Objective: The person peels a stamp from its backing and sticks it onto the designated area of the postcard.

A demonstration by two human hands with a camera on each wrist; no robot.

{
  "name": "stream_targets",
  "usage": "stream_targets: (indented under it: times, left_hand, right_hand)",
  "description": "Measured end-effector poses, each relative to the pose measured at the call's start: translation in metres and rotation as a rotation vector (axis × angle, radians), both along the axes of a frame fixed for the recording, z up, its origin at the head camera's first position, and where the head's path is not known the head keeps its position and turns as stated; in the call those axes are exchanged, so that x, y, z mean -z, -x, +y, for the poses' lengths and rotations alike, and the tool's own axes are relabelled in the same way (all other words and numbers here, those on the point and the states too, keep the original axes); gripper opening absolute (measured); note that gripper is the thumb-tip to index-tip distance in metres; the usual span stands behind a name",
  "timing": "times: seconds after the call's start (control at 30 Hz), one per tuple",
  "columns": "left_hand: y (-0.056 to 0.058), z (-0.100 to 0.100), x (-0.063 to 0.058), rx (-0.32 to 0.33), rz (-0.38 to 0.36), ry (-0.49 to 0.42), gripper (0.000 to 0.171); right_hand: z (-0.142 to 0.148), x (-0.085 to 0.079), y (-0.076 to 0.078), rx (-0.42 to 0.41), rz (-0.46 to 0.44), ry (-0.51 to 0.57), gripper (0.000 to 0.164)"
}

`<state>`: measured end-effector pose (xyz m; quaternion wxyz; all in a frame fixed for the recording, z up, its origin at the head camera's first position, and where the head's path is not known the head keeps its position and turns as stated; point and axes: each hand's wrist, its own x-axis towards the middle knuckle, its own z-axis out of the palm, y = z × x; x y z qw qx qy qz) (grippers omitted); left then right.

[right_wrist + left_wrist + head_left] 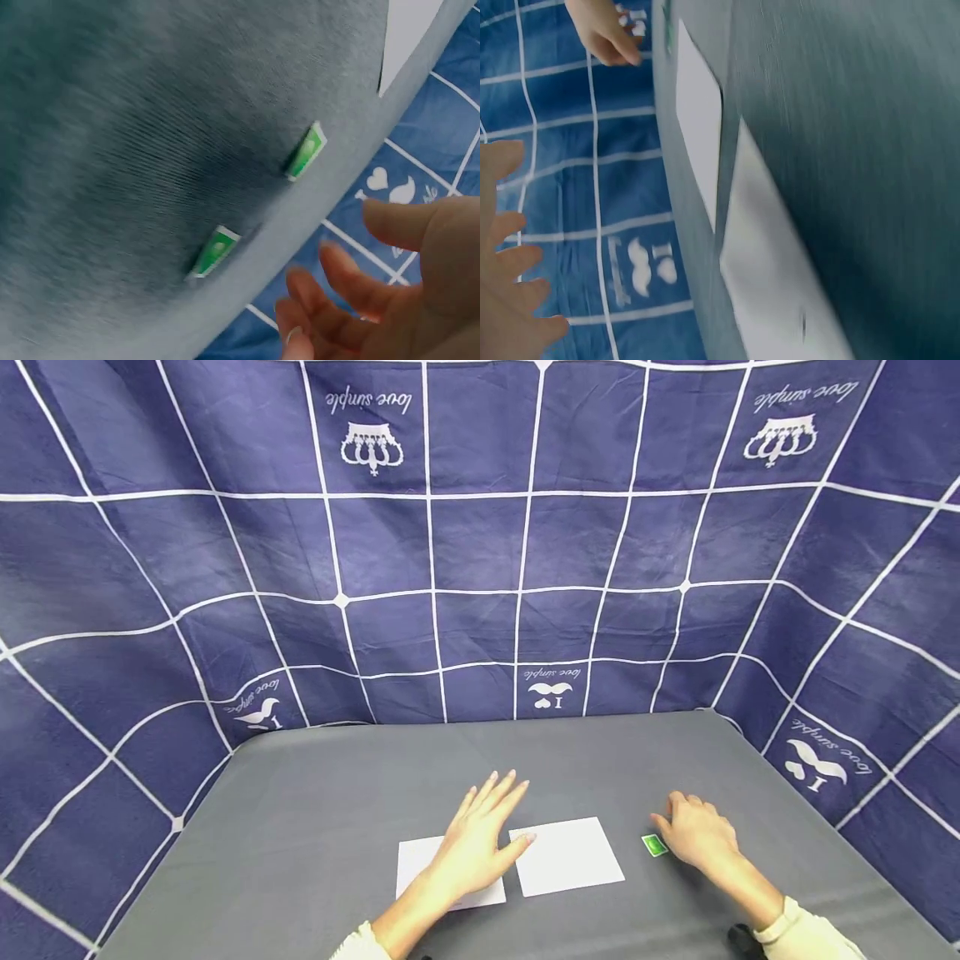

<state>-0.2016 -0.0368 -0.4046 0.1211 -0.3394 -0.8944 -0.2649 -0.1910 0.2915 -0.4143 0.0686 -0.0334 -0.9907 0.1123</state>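
Note:
Two white paper sheets, a left one (pixel 417 863) and a right one (pixel 567 857), lie side by side on the grey surface. My left hand (pixel 474 847) is spread above the left sheet, its fingers straight and holding nothing; the thumb overlaps the right sheet's edge in the head view. Over on the right, my right hand (pixel 699 830) hovers with loosely bent fingers and nothing in them. Beside its thumb lies a small green, white-edged card (pixel 655 845). The right wrist view shows two such cards, an upper one (pixel 307 152) and a lower one (pixel 214 252); in the head view my right hand seems to hide one.
The grey surface (pixel 322 793) is cloth-covered. Blue curtains with white grid lines (pixel 480 543) stand along its back and sides. A dark object (pixel 744 941) shows under the right sleeve (pixel 806 935).

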Motion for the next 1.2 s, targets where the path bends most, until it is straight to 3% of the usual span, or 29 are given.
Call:
stream_targets:
  times: [0.17, 0.33, 0.63, 1.2]
  left_hand:
    - [-0.01, 0.02, 0.005, 0.027, -0.009, -0.009, 0.052]
    - [-0.014, 0.04, 0.01, 0.049, -0.053, -0.041, 0.044]
    - [-0.023, 0.058, 0.02, 0.083, -0.135, -0.104, 0.037]
    - [-0.016, 0.058, 0.028, 0.089, -0.158, -0.159, 0.032]
  right_hand:
    - [0.001, 0.002, -0.005, -0.011, -0.139, 0.076, 0.027]
    - [0.002, 0.006, -0.008, 0.025, -0.206, 0.113, 0.026]
    - [0.001, 0.017, -0.007, 0.011, -0.151, 0.217, 0.023]
    - [0.008, 0.016, -0.008, 0.048, -0.148, 0.353, 0.024]
